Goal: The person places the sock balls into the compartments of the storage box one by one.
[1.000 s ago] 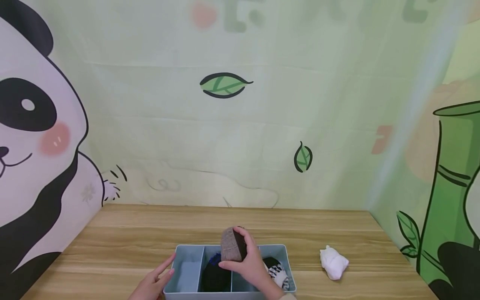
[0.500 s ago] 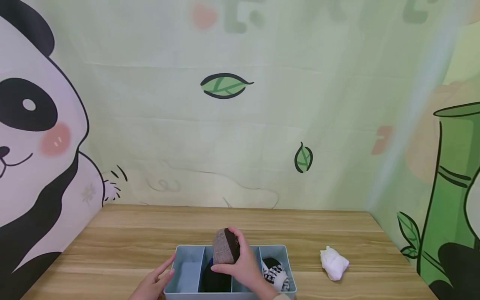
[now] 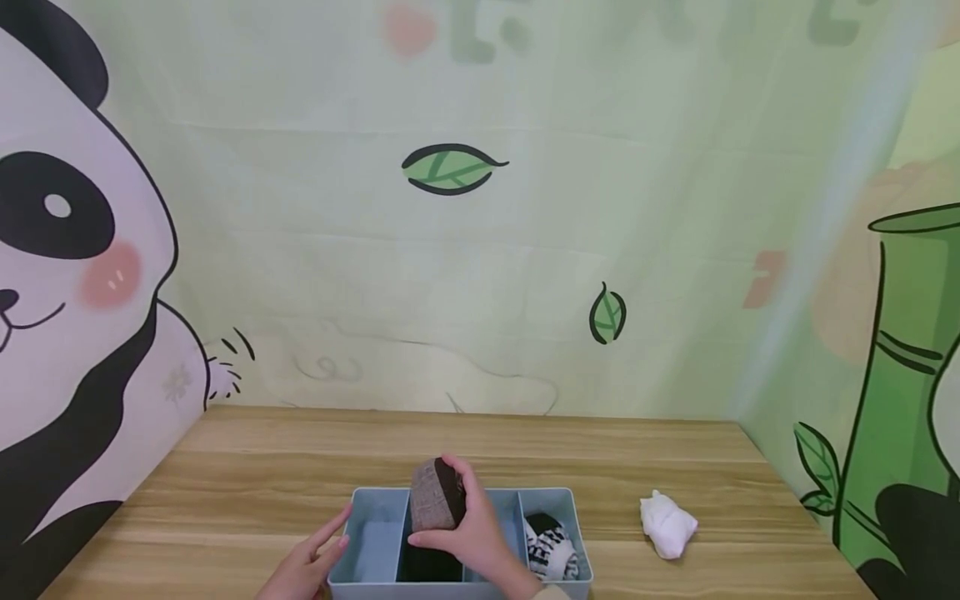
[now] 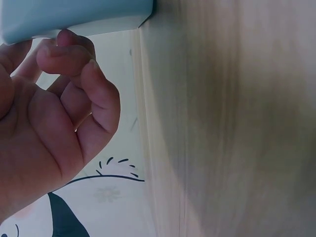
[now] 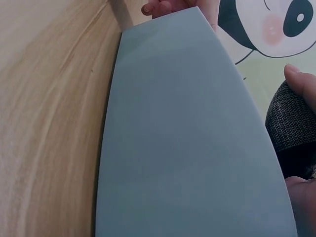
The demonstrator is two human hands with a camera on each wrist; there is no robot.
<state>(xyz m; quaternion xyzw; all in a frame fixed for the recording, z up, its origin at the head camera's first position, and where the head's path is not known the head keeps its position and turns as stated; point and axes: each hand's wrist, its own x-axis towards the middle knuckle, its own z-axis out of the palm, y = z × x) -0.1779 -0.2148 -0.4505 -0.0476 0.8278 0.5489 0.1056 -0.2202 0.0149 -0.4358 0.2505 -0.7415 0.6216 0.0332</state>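
My right hand (image 3: 480,536) grips a rolled-up sock bundle (image 3: 432,497), grey-brown with a dark brown part, between thumb and fingers. It is above the second compartment from the left of a blue divided box (image 3: 450,591). Beneath it in that compartment lies a black bundle (image 3: 431,568), partly covered by the hand. In the right wrist view the sock bundle (image 5: 289,118) shows past the box's wall (image 5: 182,123). My left hand (image 3: 303,565) rests its fingertips against the box's left side; in the left wrist view the fingers (image 4: 101,94) are loosely bent.
A black-and-white patterned sock bundle (image 3: 552,550) sits in the box's rightmost compartment. To the right of the box, a white bundle (image 3: 667,525) lies on the wooden table (image 3: 285,450). A printed cloth backdrop (image 3: 315,275) stands behind the table.
My right hand has moved left with the grey-brown sock bundle, covering more of the black bundle below. The left hand stays at the box's left side.
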